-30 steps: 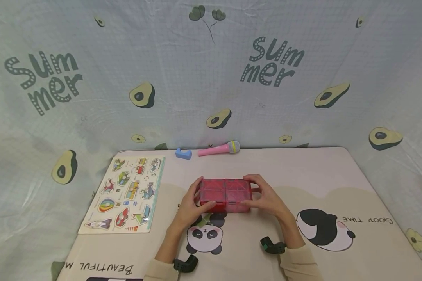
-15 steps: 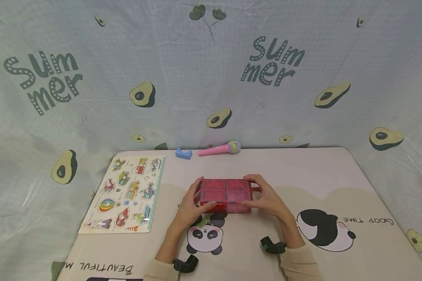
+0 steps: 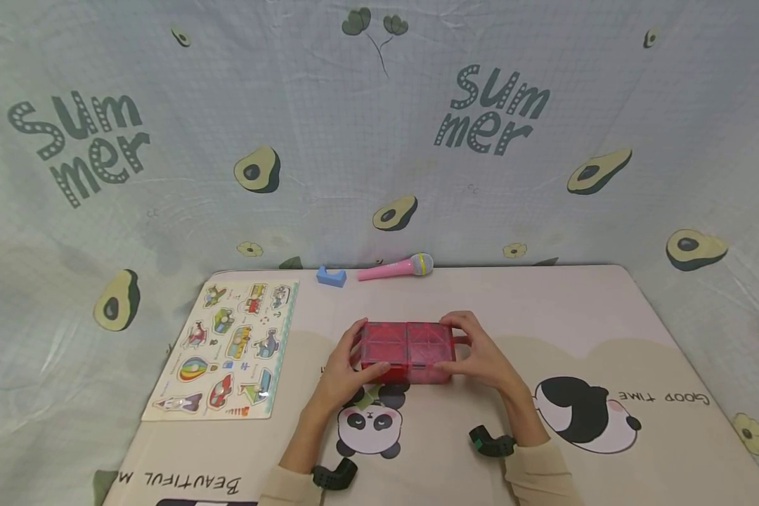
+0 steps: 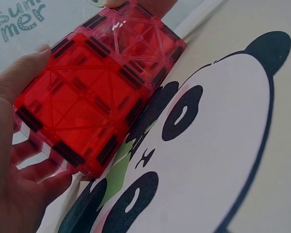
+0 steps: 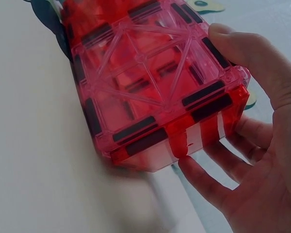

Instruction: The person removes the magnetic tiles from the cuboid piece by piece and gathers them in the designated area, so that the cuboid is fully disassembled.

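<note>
A see-through red box of magnetic tiles [image 3: 384, 344], built as two square sections side by side, stands at the middle of the table in the head view. My left hand [image 3: 341, 369] grips its left end, thumb on the near side and fingers reaching round the outer end. At the opposite end my right hand [image 3: 481, 355] holds the box the same way. Dark magnet strips and diagonal ribs show on the red tiles [image 4: 82, 94] in the left wrist view. From the right wrist, fingertips [image 5: 184, 162] show against the end tile, with the thumb on another side.
A picture puzzle board [image 3: 221, 351] of vehicles lies at the table's left. Along the back edge are a pink toy microphone [image 3: 395, 268] and a small blue notched block [image 3: 332, 277]. Behind the table hangs a printed curtain [image 3: 329, 126]. The tabletop [image 3: 443, 450] bears printed pandas.
Box and left hand stay in place. The right hand's finger at the far right corner sits slightly higher than before.
</note>
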Demonstrator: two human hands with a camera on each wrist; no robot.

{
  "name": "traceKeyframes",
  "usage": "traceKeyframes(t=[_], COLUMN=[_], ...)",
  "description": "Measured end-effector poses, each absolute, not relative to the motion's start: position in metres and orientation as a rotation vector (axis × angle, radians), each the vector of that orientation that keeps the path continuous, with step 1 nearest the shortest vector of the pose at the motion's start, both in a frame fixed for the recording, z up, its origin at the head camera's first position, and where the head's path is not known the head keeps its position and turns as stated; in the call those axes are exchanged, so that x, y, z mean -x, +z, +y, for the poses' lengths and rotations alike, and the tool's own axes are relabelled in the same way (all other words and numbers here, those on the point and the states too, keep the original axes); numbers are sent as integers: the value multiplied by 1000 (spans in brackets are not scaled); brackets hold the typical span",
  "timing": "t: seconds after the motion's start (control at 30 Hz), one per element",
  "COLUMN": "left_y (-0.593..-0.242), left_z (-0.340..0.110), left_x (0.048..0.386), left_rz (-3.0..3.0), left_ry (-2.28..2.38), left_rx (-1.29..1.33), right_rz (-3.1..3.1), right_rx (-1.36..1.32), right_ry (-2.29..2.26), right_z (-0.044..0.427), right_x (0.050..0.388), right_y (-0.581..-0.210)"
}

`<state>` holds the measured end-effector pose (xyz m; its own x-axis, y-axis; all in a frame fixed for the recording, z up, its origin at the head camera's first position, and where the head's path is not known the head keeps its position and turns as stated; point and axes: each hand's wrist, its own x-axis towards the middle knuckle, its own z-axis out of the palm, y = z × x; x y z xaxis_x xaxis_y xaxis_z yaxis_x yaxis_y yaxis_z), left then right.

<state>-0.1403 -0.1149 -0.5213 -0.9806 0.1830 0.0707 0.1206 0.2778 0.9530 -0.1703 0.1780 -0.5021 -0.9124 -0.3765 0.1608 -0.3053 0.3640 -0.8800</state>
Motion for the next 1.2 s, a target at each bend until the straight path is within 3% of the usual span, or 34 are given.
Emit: traceKeyframes(t=[1.2], left_y=[-521], left_z=[-115], left_x=[139], left_rz=[2472], left_ry=[1833], left_rx=[-292], right_rz=[2516], right_rx=[611], right_ry=[-1552], right_z=[180], right_x=[169], right_y=[-497])
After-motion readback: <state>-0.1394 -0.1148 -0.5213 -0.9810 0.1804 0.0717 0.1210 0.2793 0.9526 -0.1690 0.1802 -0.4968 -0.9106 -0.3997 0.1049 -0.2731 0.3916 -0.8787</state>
